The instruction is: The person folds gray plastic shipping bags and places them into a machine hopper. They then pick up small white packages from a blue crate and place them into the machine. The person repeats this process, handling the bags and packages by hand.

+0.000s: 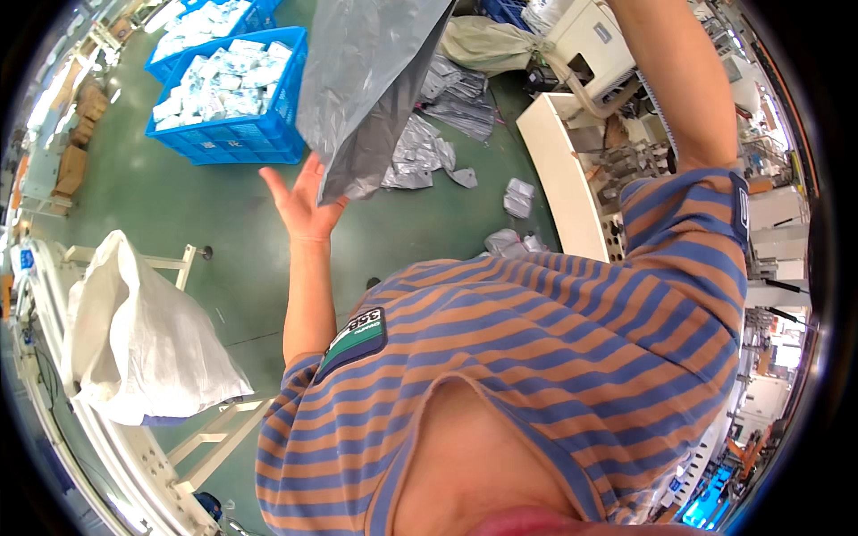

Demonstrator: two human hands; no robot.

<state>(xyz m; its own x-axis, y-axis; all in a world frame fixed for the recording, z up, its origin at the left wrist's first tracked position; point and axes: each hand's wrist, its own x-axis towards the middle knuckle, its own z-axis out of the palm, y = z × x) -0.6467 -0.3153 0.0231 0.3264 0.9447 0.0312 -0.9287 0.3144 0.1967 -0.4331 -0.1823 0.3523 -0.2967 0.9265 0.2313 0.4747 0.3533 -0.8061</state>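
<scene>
A large grey plastic bag (362, 80) hangs in front of me at the top, its upper part cut off by the picture's edge. My left hand (308, 204) is at the bag's lower left edge, palm up, with thumb and fingers spread. Some fingertips are hidden behind the plastic, and it holds nothing that I can see. My right arm (684, 80) reaches up past the top edge, so the right hand lies outside the picture. On the green floor beyond the bag lie several crumpled grey plastic bags (420, 152).
Blue crates (228, 134) full of white packets stand at the far left. A white woven sack (147, 339) rests by a pale metal frame (228, 433) on the left. To the right is a cream machine (599, 49) with a white panel (559, 170). Small grey bundles (518, 198) lie near it.
</scene>
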